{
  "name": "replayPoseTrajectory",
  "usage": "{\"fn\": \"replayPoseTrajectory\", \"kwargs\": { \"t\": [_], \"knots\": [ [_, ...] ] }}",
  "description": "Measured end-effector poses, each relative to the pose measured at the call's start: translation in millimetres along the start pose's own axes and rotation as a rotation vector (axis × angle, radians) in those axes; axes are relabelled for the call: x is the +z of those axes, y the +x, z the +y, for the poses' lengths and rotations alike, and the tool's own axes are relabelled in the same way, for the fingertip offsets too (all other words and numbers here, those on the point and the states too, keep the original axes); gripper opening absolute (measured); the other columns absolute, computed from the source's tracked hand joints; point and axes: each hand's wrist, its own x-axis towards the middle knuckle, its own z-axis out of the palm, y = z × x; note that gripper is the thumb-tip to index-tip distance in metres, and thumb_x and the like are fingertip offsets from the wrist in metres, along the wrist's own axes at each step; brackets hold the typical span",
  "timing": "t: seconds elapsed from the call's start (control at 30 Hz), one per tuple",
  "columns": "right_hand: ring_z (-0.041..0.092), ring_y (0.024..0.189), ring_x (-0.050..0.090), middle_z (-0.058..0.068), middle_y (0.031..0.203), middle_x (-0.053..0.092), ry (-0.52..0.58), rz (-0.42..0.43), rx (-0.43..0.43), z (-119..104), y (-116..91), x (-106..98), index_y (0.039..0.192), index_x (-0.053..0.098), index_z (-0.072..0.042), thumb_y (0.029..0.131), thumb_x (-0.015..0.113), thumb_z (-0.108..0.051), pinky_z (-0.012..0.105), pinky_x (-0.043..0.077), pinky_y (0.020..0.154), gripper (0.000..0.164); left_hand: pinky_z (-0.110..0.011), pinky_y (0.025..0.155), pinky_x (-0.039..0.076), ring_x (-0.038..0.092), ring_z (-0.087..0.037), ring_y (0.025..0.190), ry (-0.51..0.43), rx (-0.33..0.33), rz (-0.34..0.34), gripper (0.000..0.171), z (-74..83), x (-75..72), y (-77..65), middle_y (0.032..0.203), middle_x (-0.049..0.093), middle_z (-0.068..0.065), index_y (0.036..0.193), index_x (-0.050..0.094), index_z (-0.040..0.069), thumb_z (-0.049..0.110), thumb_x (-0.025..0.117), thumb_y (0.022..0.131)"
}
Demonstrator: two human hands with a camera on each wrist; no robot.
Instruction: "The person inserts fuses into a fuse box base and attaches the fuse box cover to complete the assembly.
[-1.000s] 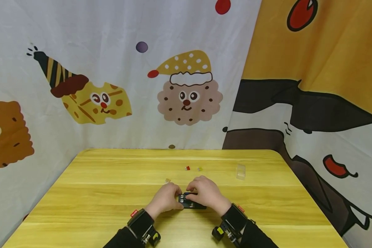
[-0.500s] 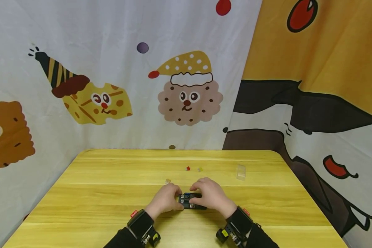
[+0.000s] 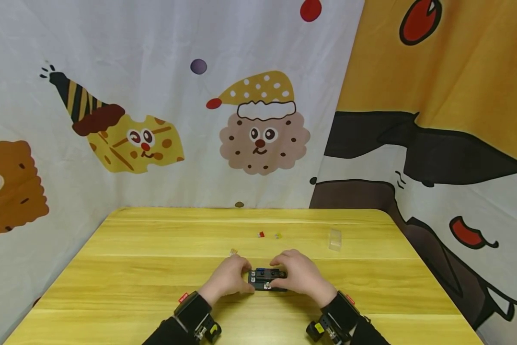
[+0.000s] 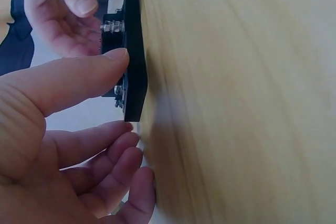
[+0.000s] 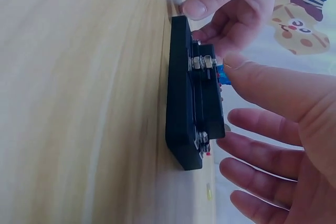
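black block (image 3: 266, 279) on wooden table (image 3: 124, 287); left hand (image 3: 227, 278) at left end, cannot tell if pinching; right hand (image 3: 300, 274) spread at right end

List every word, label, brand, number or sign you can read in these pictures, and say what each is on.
None can be read with certainty.
Left red tag, on the left wristband: pale marks, too small to read.
Right red tag, on the right wristband: too small to read.
Black block: no legible lettering.
Curtain: cartoon drawings, no readable text.
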Motion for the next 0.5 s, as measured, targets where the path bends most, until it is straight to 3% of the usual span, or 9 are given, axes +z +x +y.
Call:
{"fn": "replayPoseTrajectory", "kwargs": {
  "t": [0.5],
  "knots": [
    [0.024,0.103,0.059,0.001,0.109,0.066,0.005,-0.026,0.041,8,-11,0,0.115,0.070,-0.014,0.073,0.087,-0.040,0.044,0.050,0.086,0.052,-0.052,0.097,0.044,0.060,-0.038,0.108,-0.033,-0.033,-0.009,0.059,-1.0,-7.6,-5.4,0.110,0.067,-0.016,0.111,0.068,-0.005,0.025,0.091,0.065]
  ]
}}
